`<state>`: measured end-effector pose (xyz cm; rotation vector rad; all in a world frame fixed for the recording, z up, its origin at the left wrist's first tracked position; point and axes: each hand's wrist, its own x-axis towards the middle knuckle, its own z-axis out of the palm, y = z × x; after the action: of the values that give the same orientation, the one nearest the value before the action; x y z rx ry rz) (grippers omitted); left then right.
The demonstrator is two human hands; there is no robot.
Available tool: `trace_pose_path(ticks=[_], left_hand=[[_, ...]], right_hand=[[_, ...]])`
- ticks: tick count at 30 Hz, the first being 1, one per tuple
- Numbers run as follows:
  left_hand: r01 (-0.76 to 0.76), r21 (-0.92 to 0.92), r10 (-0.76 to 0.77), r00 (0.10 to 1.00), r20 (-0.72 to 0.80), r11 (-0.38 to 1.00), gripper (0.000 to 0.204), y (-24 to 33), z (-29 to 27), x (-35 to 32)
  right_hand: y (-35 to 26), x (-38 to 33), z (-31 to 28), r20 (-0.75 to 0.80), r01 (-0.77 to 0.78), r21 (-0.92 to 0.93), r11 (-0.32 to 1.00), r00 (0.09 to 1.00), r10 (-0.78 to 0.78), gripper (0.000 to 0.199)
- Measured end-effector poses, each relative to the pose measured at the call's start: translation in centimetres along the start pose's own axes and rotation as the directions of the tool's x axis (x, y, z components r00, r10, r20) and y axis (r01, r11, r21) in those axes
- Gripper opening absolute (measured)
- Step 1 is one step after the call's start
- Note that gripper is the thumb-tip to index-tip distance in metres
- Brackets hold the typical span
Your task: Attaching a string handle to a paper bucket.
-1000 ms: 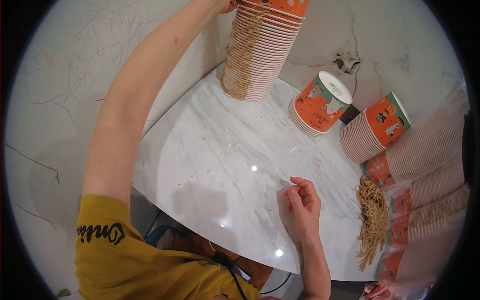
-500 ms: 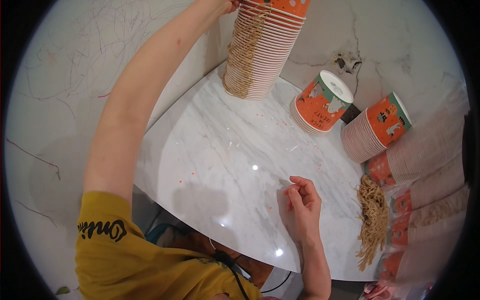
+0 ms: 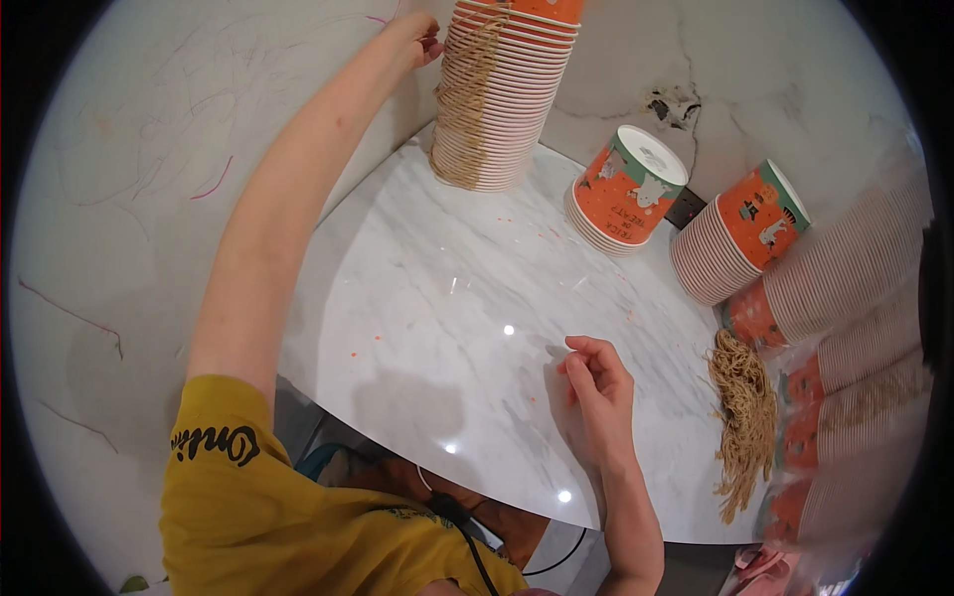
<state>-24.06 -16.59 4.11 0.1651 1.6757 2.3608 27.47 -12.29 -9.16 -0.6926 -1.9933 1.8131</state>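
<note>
A tall stack of nested orange paper buckets (image 3: 512, 104) with white rims stands at the far edge of the table. Tan twine handles (image 3: 462, 119) hang down its left side. My left hand (image 3: 425, 40) is just left of the stack's upper part, fingers loosely bent, with nothing visible in it and a small gap between. Over the near right of the table, my right hand (image 3: 599, 379) rests on its side. Its fingers are half curled, thumb apart from the fingertips, and I see nothing in it.
Two shorter upside-down bucket stacks, one (image 3: 628, 189) and another (image 3: 740, 233), stand at the back right. A bundle of tan twine handles (image 3: 743, 427) lies at the right edge, beside plastic-wrapped bucket stacks (image 3: 845, 328). A wall (image 3: 129, 248) borders the left. Small orange specks dot the marbled table (image 3: 477, 397).
My left hand has come away from the tall stack, moving left and slightly down. My right hand keeps nearly the same place and pose. The whole view has shifted a little.
</note>
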Motion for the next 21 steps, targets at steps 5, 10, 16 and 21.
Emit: trace_pose_path(ticks=[5,10,16,21], left_hand=[[-0.007,-0.053,0.004,0.998,-0.057,0.999,0.015,-0.9,-0.7,-2.3],[-0.502,0.324,0.568,0.809,-0.153,0.802,0.029,-4.4,-1.1,-7.5],[-0.852,0.291,0.642,0.52,0.563,0.435,0.019,-12.3,3.4,-19.6],[-0.956,0.275,0.676,0.27,0.686,0.103,0.024,-14.8,9.6,-22.7]], right_hand=[[-0.2,-0.5,0.3,0.024,-0.018,0.015,1.0,1.0,0.017,0.022],[0.7,-0.2,0.7,0.027,0.051,-0.036,0.998,0.998,-0.05,0.018],[1.9,-0.5,1.2,0.12,0.416,-0.494,0.763,0.902,-0.414,0.011],[1.8,-0.3,1.4,0.16,0.433,-0.534,0.726,0.895,-0.417,0.01]])
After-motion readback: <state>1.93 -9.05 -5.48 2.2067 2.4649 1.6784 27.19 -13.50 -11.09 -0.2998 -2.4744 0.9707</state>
